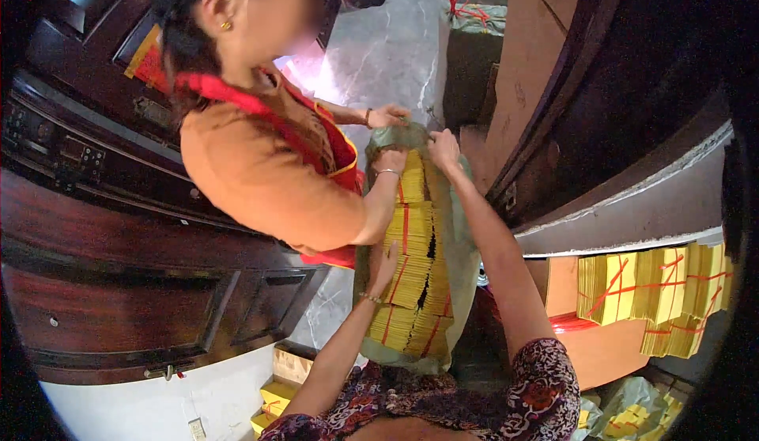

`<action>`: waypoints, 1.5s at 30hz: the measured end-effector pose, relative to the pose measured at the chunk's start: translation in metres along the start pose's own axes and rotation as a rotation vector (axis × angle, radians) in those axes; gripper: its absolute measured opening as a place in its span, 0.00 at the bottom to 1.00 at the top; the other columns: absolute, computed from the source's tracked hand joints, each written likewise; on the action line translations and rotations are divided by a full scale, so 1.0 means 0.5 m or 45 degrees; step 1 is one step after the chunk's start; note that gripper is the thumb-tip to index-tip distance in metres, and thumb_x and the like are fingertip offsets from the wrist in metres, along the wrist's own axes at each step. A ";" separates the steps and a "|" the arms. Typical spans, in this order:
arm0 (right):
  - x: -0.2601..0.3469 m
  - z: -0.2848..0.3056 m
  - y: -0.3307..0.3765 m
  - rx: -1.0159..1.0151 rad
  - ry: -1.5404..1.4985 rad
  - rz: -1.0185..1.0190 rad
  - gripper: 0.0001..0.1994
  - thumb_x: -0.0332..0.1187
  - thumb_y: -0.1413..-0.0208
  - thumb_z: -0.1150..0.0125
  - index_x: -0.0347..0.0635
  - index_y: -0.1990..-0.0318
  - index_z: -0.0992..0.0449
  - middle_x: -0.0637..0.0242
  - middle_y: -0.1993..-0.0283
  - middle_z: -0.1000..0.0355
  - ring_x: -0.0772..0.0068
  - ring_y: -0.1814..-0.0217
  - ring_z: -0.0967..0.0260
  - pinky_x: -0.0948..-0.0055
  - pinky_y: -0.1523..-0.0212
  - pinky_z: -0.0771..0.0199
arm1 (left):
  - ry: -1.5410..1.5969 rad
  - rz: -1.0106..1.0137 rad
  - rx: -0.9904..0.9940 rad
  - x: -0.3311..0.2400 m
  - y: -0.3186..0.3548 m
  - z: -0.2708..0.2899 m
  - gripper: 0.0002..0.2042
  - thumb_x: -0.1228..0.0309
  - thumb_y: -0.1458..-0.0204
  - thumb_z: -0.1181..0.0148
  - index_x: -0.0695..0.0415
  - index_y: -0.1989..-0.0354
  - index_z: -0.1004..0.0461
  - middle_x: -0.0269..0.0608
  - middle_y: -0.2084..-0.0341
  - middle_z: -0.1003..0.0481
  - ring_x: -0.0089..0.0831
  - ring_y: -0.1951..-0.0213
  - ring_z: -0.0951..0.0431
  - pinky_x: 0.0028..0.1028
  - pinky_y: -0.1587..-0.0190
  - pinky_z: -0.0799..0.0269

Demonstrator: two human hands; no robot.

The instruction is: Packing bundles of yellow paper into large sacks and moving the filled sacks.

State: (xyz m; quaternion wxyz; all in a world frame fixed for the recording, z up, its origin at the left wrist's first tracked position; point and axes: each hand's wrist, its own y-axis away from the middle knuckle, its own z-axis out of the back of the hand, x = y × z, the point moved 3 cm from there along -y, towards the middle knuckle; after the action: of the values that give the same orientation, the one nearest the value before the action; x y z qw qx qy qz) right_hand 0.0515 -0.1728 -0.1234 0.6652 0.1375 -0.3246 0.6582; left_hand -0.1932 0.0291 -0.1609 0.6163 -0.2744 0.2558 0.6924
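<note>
Sack (455, 283) of yellow paper bundles (411, 271) upright between 2 people. Left hand (383, 267) flat, open against bundles' left side; right hand (443, 150) gripping sack's top rim. Co-worker's hands (389, 158) at same rim. Dark wooden cabinet (118, 283) close left, stacked bundles (648, 283) right.

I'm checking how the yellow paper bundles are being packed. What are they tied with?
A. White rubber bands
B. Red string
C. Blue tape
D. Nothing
B: the yellow paper bundles in the greenish sack show thin red string across them, with the left hand pressed on the stack and the right hand gripping the sack's top edge.
</note>
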 end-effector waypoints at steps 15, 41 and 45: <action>0.002 0.021 0.083 -0.336 -0.118 0.029 0.07 0.26 0.55 0.48 0.41 0.66 0.29 0.56 0.70 0.32 0.51 0.64 0.34 0.55 0.62 0.38 | 0.224 -0.039 0.088 0.012 0.010 -0.032 0.23 0.64 0.41 0.62 0.67 0.43 0.46 0.61 0.44 0.44 0.49 0.42 0.43 0.38 0.41 0.49; 0.018 0.264 0.970 0.007 -0.550 -1.142 0.12 0.34 0.46 0.53 0.31 0.66 0.30 0.52 0.78 0.35 0.48 0.71 0.34 0.59 0.70 0.38 | 0.138 0.692 0.557 0.011 0.306 0.215 0.15 0.66 0.47 0.51 0.62 0.55 0.37 0.53 0.71 0.27 0.45 0.64 0.25 0.38 0.62 0.31; 0.012 0.254 0.961 0.320 -0.100 -1.016 0.14 0.36 0.46 0.53 0.31 0.70 0.29 0.49 0.78 0.33 0.45 0.73 0.34 0.57 0.72 0.37 | 0.554 0.300 0.232 0.087 0.293 0.185 0.10 0.73 0.46 0.55 0.62 0.57 0.37 0.49 0.70 0.28 0.35 0.63 0.27 0.29 0.60 0.33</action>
State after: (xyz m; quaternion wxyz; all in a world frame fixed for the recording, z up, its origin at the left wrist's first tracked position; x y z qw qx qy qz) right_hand -0.4445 -0.1998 -0.1418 0.8332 0.3575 -0.1883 0.3775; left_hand -0.3485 0.1080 -0.1224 0.4839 -0.3287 0.4737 0.6583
